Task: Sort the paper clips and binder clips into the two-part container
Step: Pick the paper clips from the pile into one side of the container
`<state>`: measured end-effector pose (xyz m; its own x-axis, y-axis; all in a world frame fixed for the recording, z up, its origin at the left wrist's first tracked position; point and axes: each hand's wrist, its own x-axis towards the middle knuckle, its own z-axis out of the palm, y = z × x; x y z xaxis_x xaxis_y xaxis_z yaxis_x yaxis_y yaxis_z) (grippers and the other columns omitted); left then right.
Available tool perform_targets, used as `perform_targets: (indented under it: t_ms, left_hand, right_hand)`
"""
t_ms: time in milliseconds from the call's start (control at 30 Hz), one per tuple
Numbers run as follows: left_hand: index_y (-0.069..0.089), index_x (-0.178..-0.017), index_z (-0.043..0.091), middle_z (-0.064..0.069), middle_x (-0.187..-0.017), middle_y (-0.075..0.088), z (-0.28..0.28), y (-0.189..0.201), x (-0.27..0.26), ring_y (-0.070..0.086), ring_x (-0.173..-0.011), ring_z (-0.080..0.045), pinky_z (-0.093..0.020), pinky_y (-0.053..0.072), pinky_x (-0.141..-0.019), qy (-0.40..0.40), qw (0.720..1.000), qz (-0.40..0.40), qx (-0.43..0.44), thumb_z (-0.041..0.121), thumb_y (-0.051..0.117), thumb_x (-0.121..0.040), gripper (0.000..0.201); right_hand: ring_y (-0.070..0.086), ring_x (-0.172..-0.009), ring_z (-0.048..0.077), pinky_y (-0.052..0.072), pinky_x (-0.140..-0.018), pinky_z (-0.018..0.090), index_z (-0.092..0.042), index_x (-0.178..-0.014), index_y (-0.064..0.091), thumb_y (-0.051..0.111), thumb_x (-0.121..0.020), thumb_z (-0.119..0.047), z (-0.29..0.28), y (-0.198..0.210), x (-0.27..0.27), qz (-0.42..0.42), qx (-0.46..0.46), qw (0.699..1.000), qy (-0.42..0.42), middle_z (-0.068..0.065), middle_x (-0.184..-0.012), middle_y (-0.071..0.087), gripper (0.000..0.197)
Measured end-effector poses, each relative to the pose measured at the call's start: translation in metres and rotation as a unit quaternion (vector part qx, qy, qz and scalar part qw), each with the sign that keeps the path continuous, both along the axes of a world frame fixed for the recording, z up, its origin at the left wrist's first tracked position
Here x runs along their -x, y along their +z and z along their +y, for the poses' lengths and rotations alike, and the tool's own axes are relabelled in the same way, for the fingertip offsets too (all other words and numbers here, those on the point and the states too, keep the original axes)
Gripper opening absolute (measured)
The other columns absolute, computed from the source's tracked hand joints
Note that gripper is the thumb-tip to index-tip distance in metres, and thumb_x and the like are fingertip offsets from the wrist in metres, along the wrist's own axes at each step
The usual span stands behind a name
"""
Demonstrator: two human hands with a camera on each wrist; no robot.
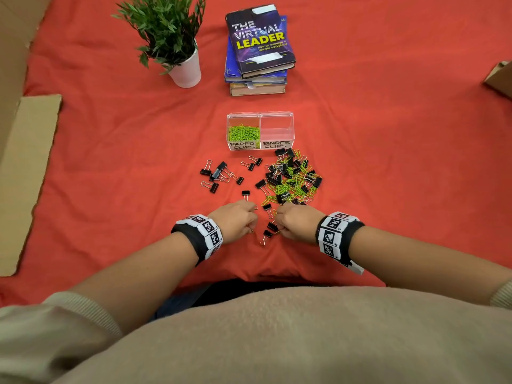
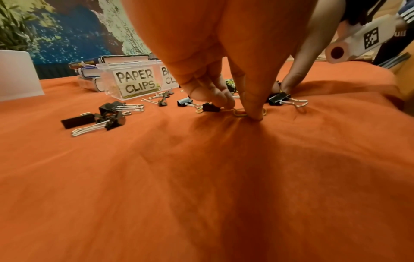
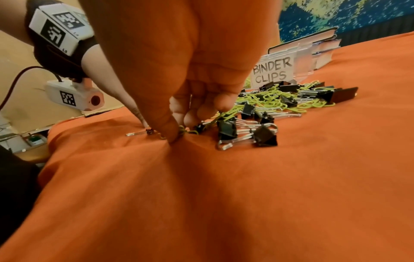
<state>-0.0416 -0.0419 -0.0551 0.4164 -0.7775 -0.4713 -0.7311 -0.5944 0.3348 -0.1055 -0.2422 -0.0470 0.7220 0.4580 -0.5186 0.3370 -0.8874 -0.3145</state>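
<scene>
The clear two-part container [image 1: 260, 115] stands mid-cloth. Its left half, labelled PAPER CLIPS, holds green paper clips [image 1: 243, 133]; the BINDER CLIPS half looks empty. A mixed pile of green paper clips and black binder clips [image 1: 293, 178] lies just in front of it, with loose binder clips [image 1: 219, 176] to the left. My left hand [image 1: 250, 217] [image 2: 240, 110] pinches a green paper clip [image 2: 239, 113] against the cloth. My right hand [image 1: 279, 220] [image 3: 181, 130], at the pile's near edge, pinches another green paper clip [image 3: 190, 132]. A few binder clips [image 1: 270, 230] lie between the hands.
A potted plant [image 1: 177, 37] and a stack of books [image 1: 259, 51] stand behind the container. Cardboard [image 1: 27, 162] borders the red cloth [image 1: 388, 162] on the left, and a cardboard corner [image 1: 498, 79] pokes in at the right.
</scene>
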Motion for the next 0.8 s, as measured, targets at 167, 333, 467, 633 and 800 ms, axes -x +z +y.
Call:
perform_targets:
  t_ms: [167, 333, 467, 633, 800]
  left_hand:
    - [0.056, -0.087, 0.010, -0.004, -0.094, 0.056, 0.002, 0.003, 0.003, 0.050, -0.087, -0.018, -0.034, 0.045, -0.079, 0.080, 0.993, 0.039, 0.075, 0.007, 0.054, -0.086, 0.003]
    - [0.050, -0.107, 0.011, -0.005, -0.087, 0.060, 0.005, 0.010, -0.007, 0.057, -0.078, -0.021, -0.033, 0.047, -0.073, 0.263, 0.951, 0.091, 0.132, 0.004, 0.045, -0.090, 0.019]
    - [0.047, -0.112, 0.013, -0.004, -0.083, 0.061, 0.002, 0.016, -0.011, 0.057, -0.072, -0.022, -0.036, 0.046, -0.067, 0.255, 0.958, 0.072, 0.107, 0.009, 0.035, -0.095, 0.021]
    - [0.052, -0.107, 0.013, -0.005, -0.104, 0.061, -0.007, 0.011, -0.004, 0.057, -0.094, -0.024, -0.034, 0.045, -0.075, 0.117, 0.992, -0.006, 0.043, 0.018, 0.045, -0.091, 0.018]
    - [0.054, -0.110, 0.012, -0.007, -0.112, 0.057, -0.006, 0.002, -0.004, 0.053, -0.110, -0.028, -0.043, 0.047, -0.089, 0.047, 0.998, -0.043, -0.019, 0.019, 0.050, -0.092, 0.020]
  right_hand:
    - [0.056, -0.080, 0.016, 0.048, -0.073, 0.026, -0.008, -0.086, 0.065, 0.055, -0.087, -0.013, -0.011, 0.010, -0.009, 0.035, -0.123, 0.984, -0.122, 0.003, -0.089, 0.064, 0.011]
    - [0.059, -0.072, 0.012, 0.052, -0.071, 0.032, -0.014, -0.100, 0.065, 0.063, -0.088, -0.013, -0.034, 0.018, -0.027, 0.137, -0.244, 0.899, -0.337, -0.005, -0.081, 0.065, 0.012]
    - [0.057, -0.066, 0.016, 0.052, -0.072, 0.032, -0.017, -0.094, 0.064, 0.050, -0.092, -0.003, -0.040, 0.020, -0.038, 0.197, -0.312, 0.814, -0.449, 0.005, -0.080, 0.061, 0.020]
    - [0.053, -0.060, 0.016, 0.046, -0.057, 0.027, -0.011, -0.074, 0.054, 0.052, -0.091, -0.013, -0.018, 0.022, -0.042, 0.210, -0.324, 0.785, -0.484, 0.005, -0.069, 0.054, 0.017]
    - [0.060, -0.064, 0.020, 0.053, -0.059, 0.033, -0.012, -0.068, 0.055, 0.058, -0.083, -0.019, 0.007, 0.013, -0.040, 0.079, -0.060, 0.960, -0.263, 0.002, -0.065, 0.056, 0.017]
